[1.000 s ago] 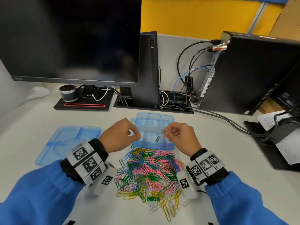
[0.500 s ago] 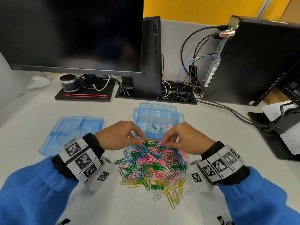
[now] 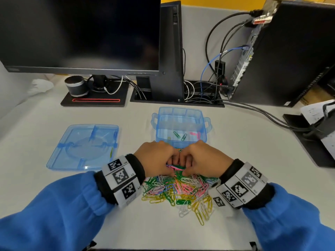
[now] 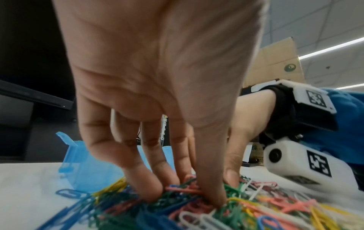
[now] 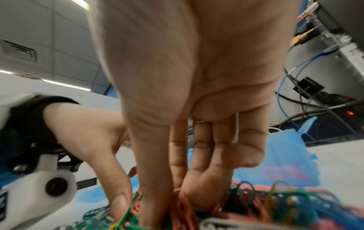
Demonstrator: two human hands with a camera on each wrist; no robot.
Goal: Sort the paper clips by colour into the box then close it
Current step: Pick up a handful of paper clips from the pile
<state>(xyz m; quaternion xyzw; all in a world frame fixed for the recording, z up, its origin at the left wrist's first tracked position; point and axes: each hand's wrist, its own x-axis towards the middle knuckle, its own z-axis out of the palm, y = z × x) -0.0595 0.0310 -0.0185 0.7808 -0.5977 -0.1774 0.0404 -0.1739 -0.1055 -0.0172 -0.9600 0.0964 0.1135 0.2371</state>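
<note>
A mixed pile of coloured paper clips (image 3: 181, 192) lies on the white desk in front of me. Beyond it stands the open blue compartment box (image 3: 181, 113), with two green clips (image 3: 179, 135) in one near cell and pink clips (image 3: 194, 134) in the cell to their right. Both hands meet, knuckles touching, over the far edge of the pile. My left hand (image 3: 172, 163) digs in with curled fingers, and its thumb and forefinger pinch a pink clip (image 4: 183, 190). My right hand (image 3: 186, 166) pinches pink clips (image 5: 183, 207) between thumb and fingers.
The blue lid (image 3: 81, 147) lies flat to the left of the box, with one yellowish clip (image 3: 111, 152) on it. Behind stand a monitor (image 3: 81, 33), a small speaker (image 3: 76, 86) and a computer tower (image 3: 290, 51). Cables (image 3: 253, 109) run to a black tray with papers (image 3: 317, 134) at the right.
A second ago my right hand held a green clip over the box. Both hands have since dropped onto the pile and drawn together, fingers now pinching in it.
</note>
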